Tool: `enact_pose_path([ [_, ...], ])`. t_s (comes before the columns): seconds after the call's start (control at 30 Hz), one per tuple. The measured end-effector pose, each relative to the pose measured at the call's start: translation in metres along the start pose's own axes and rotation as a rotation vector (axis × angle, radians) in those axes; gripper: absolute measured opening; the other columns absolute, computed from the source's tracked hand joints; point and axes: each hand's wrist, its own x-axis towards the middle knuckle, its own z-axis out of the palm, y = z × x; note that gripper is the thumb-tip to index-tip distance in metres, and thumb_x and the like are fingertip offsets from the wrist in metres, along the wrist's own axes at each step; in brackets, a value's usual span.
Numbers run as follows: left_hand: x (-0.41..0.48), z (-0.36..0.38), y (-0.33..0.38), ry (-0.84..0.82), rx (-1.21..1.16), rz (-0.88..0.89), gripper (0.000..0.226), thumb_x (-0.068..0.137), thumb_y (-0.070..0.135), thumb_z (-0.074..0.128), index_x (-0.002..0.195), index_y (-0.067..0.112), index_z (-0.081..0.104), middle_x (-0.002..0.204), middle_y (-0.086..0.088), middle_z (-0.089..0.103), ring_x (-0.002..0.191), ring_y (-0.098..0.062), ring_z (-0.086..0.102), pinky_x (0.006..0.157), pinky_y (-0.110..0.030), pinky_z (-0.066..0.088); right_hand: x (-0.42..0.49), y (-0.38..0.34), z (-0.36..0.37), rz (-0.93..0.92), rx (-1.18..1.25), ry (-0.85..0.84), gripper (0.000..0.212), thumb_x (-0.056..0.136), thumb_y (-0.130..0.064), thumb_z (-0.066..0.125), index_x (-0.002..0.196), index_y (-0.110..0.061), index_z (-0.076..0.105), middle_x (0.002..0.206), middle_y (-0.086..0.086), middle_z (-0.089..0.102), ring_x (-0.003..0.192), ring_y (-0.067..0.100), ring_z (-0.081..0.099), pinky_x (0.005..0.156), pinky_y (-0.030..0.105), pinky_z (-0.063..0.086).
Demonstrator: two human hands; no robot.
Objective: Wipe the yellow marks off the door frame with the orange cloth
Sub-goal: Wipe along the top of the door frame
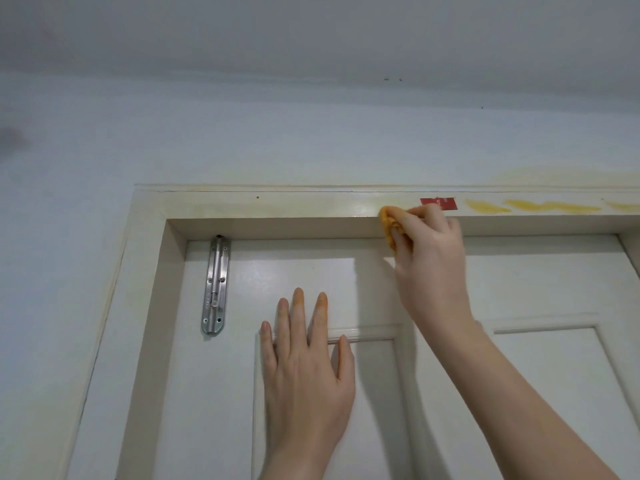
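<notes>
The cream door frame [263, 202] runs across the top of the white door [221, 393]. Yellow marks [550, 206] streak the frame's top bar at the right, past a red sticker [439, 203]. My right hand [429, 258] holds a bunched orange cloth [389, 225] pressed against the top bar, just left of the red sticker. My left hand [308, 362] lies flat on the door panel, fingers spread, holding nothing. Most of the cloth is hidden under my fingers.
A steel sliding bolt [216, 285] is fixed to the door's upper left corner. A faint yellow stain [554, 174] tints the wall above the frame at the right. The ceiling lies close above.
</notes>
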Motion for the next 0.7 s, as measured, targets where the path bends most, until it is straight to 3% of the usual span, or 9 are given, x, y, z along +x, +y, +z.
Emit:
enact_pose_path([
  [0.07, 0.002, 0.004, 0.008, 0.01, -0.027, -0.006, 0.067, 0.108, 0.055, 0.031, 0.171, 0.033, 0.029, 0.183, 0.002, 0.015, 0.17, -0.022, 0.008, 0.137, -0.05, 0.006, 0.011, -0.003, 0.006, -0.047, 0.015, -0.035, 0.027, 0.099, 0.003, 0.059, 0.11, -0.016, 0.075, 0.106, 0.0, 0.06, 0.094, 0.031, 0.047, 0.081, 0.035, 0.039],
  [0.17, 0.003, 0.008, 0.021, 0.023, -0.07, -0.03, 0.066, 0.108, 0.055, 0.031, 0.17, 0.033, 0.032, 0.183, 0.003, 0.016, 0.171, -0.021, 0.006, 0.137, -0.051, 0.008, 0.024, 0.006, 0.005, 0.024, -0.022, 0.006, 0.028, 0.097, 0.006, 0.055, 0.101, -0.016, 0.072, 0.103, 0.002, 0.057, 0.091, 0.033, 0.046, 0.079, 0.035, 0.036],
  [0.4, 0.0, 0.018, 0.051, 0.009, -0.109, 0.005, 0.066, 0.109, 0.055, 0.029, 0.171, 0.035, 0.027, 0.184, 0.006, 0.008, 0.17, -0.017, -0.002, 0.137, -0.045, -0.002, 0.003, 0.044, -0.027, -0.031, 0.041, -0.042, 0.028, 0.102, -0.006, 0.063, 0.125, -0.018, 0.075, 0.115, 0.002, 0.062, 0.097, 0.028, 0.051, 0.083, 0.035, 0.047],
  [0.6, 0.004, 0.029, 0.087, 0.007, -0.143, 0.004, 0.066, 0.109, 0.052, 0.032, 0.172, 0.036, 0.023, 0.184, 0.007, 0.006, 0.17, -0.016, -0.004, 0.138, -0.047, 0.003, 0.024, 0.098, -0.042, -0.009, -0.014, 0.015, 0.025, 0.106, -0.011, 0.061, 0.125, -0.021, 0.075, 0.111, -0.001, 0.061, 0.097, 0.027, 0.047, 0.085, 0.027, 0.039],
  [0.7, 0.007, 0.037, 0.101, 0.006, -0.113, 0.015, 0.067, 0.109, 0.054, 0.028, 0.173, 0.035, 0.022, 0.184, 0.006, 0.005, 0.171, -0.017, -0.002, 0.137, -0.045, 0.001, 0.035, 0.113, -0.042, -0.011, -0.056, 0.012, 0.024, 0.105, -0.005, 0.059, 0.116, -0.018, 0.076, 0.107, 0.0, 0.06, 0.093, 0.031, 0.046, 0.082, 0.035, 0.041],
])
